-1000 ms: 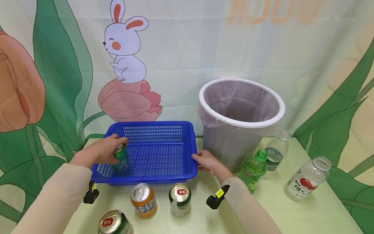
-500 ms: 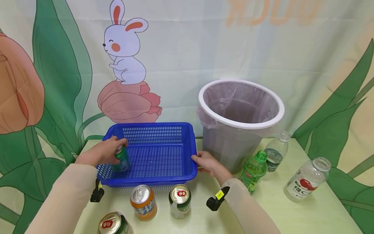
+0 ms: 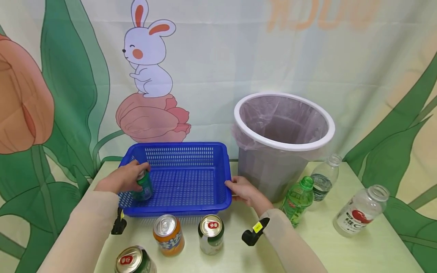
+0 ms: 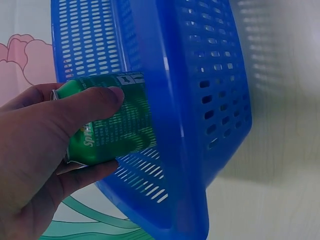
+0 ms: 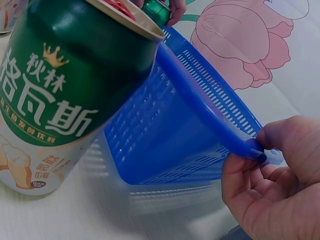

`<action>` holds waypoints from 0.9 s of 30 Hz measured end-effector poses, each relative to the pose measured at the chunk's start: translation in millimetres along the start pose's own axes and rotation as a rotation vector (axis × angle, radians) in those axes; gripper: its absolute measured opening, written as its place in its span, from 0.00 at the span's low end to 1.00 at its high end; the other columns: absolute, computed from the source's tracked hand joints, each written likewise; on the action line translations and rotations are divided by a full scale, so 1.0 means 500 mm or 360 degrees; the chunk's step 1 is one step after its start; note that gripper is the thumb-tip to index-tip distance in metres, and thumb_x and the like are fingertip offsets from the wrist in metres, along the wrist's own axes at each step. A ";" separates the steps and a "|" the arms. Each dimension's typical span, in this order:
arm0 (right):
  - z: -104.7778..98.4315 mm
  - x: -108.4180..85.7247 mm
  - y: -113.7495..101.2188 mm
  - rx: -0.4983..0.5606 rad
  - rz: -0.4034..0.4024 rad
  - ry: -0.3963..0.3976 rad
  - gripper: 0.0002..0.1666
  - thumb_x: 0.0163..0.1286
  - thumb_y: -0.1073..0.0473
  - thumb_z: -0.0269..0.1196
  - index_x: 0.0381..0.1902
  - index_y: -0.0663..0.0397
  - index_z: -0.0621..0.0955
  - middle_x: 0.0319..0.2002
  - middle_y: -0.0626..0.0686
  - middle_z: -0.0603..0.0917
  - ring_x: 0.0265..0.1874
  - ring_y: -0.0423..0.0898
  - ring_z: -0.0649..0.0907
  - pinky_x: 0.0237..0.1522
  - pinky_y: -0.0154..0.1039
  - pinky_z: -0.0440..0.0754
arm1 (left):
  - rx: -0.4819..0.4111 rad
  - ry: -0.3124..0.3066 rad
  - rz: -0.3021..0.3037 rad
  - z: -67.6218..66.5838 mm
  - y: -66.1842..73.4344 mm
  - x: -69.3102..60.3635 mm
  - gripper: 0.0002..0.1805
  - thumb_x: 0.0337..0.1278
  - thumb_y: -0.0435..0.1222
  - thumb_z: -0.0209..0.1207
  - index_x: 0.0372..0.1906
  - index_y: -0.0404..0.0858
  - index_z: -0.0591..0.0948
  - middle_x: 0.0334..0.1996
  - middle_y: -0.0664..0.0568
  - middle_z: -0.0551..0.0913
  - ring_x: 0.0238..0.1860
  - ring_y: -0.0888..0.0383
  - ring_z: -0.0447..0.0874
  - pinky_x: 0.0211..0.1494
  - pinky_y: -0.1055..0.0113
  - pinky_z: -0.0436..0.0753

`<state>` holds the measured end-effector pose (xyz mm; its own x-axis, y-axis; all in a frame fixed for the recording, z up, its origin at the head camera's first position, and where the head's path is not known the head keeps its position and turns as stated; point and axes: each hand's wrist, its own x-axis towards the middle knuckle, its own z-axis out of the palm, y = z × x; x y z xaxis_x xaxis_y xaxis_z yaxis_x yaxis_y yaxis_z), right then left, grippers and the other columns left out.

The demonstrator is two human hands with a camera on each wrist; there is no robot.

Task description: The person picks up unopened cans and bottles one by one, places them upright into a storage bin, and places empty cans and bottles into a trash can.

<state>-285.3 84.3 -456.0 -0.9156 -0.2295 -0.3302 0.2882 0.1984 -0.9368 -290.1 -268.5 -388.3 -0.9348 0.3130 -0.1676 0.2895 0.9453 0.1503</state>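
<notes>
A blue plastic basket (image 3: 184,208) with slotted walls stands on the table. My left hand (image 3: 125,177) reaches over its left side and grips a green soda can (image 3: 146,188) inside it; the left wrist view shows thumb and fingers round the can (image 4: 112,120), near the can's top. With my right hand (image 3: 244,190) I pinch the basket's right rim; in the right wrist view the thumb lies over the rim (image 5: 235,142) and the fingers are curled beneath. In front of the basket stand an orange can (image 3: 168,237) and a green-and-white can (image 3: 211,237).
Another green-and-white can (image 3: 134,261) stands at the table's near edge. A grey bin (image 3: 269,174) with a white rim and plastic liner is right of the basket. Beside it stand a green bottle (image 3: 298,201), a clear bottle (image 3: 324,176) and a wide-mouthed labelled bottle (image 3: 360,212).
The basket's left end has shifted slightly right and away, and my left forearm has moved right with it. Both hands keep their grips; the other cans and bottles stay where they were.
</notes>
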 end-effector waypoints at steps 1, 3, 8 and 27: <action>0.000 0.000 -0.001 -0.0003 0.0002 -0.0001 0.17 0.71 0.60 0.49 0.49 0.70 0.72 0.45 0.67 0.79 0.32 0.47 0.82 0.35 0.39 0.83 | -0.0002 -0.0003 -0.0008 0.001 -0.001 0.002 0.30 0.41 0.34 0.70 0.53 0.43 0.71 0.45 0.37 0.71 0.41 0.41 0.76 0.41 0.44 0.81; -0.001 0.001 -0.002 -0.0001 0.0004 -0.0002 0.17 0.71 0.60 0.49 0.49 0.71 0.72 0.45 0.67 0.79 0.32 0.46 0.82 0.34 0.39 0.83 | -0.0005 -0.0007 -0.0013 0.004 -0.001 0.005 0.30 0.41 0.34 0.70 0.54 0.42 0.71 0.45 0.36 0.71 0.42 0.40 0.76 0.42 0.43 0.80; -0.001 0.001 -0.003 0.0004 0.0011 0.0005 0.17 0.71 0.60 0.50 0.49 0.70 0.72 0.45 0.67 0.79 0.30 0.45 0.81 0.34 0.39 0.83 | 0.0002 -0.0009 -0.0016 0.011 -0.003 0.013 0.30 0.42 0.34 0.70 0.54 0.42 0.71 0.46 0.36 0.71 0.43 0.39 0.75 0.43 0.42 0.79; 0.002 -0.009 -0.004 0.0012 -0.0019 0.0009 0.15 0.70 0.61 0.50 0.47 0.70 0.72 0.38 0.61 0.81 0.34 0.49 0.82 0.30 0.35 0.81 | 0.0036 0.0062 -0.0012 0.015 -0.003 0.016 0.31 0.40 0.33 0.70 0.54 0.41 0.72 0.46 0.36 0.73 0.46 0.39 0.75 0.45 0.41 0.78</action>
<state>-281.6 83.8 -452.7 -0.9205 -0.2267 -0.3181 0.2790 0.1885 -0.9416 -296.6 -266.9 -397.0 -0.9443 0.3022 -0.1306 0.2864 0.9496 0.1271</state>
